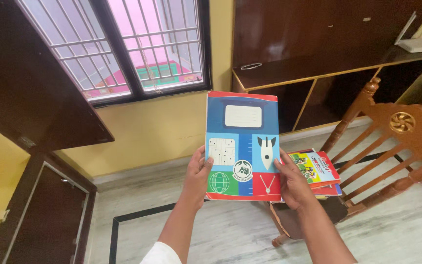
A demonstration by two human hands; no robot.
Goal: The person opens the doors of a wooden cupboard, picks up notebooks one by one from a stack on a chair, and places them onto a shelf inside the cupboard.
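Observation:
A blue and red notebook (242,142) with a white label box, a rocket picture and a globe picture on its cover is held upright in front of me. My left hand (197,173) grips its lower left edge, thumb on the cover. Its lower right edge is gripped by my right hand (293,182). Just behind the right hand, a small stack of colourful books (318,168) lies on the seat of a wooden chair (391,142).
A barred window (123,44) is at upper left above a yellow wall. A dark wooden shelf unit (313,54) stands behind the chair. A dark door (40,220) is at lower left. The floor (221,230) is pale marble with a black inlay line.

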